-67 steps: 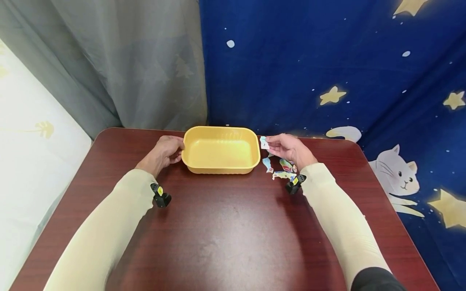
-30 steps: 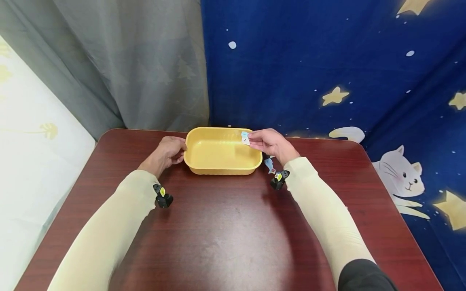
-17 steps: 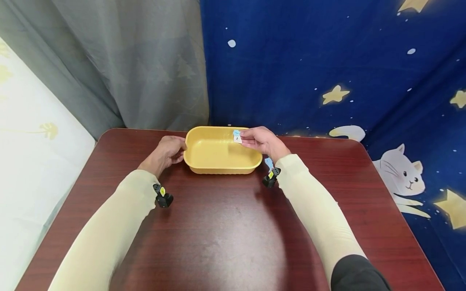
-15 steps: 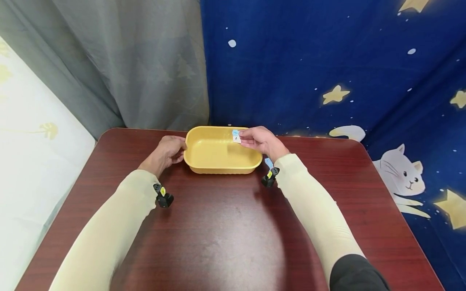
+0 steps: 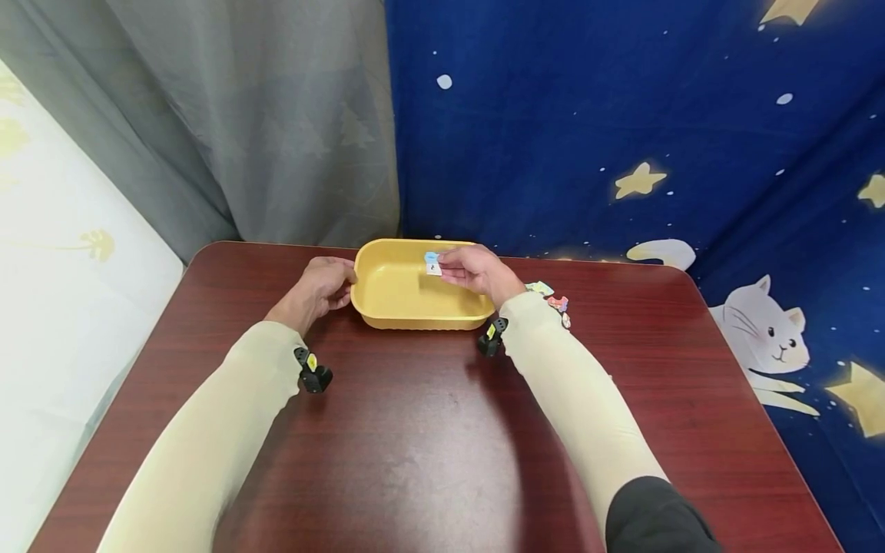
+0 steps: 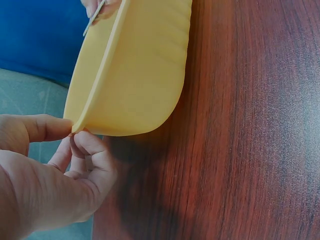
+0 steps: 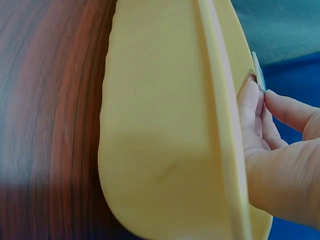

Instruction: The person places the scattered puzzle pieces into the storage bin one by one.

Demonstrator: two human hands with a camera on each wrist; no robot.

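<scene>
A yellow oblong plastic basin (image 5: pixel 408 323) stands at the table's far edge. My left hand (image 5: pixel 319 283) pinches its left rim; in the left wrist view, the thumb (image 6: pixel 47 128) is on the inner side and curled fingers sit against the outside. Over the basin's right half, my right hand (image 5: pixel 475 269) pinches a small flat light-blue and white piece (image 5: pixel 432 263) with a dark mark on it. The right wrist view has this thin piece (image 7: pixel 258 72) edge-on between thumb and fingers, above the rim.
Several small colourful flat pieces (image 5: pixel 557 304) lie on the dark red-brown table (image 5: pixel 415 430) right of the basin, partly hidden by the right sleeve (image 5: pixel 574 369). Grey (image 5: pixel 311 115) and blue (image 5: pixel 525 138) curtains hang right behind the far edge.
My right hand has taken the light-blue and white piece leftward from beside the basin to over it. The left hand stays on the rim.
</scene>
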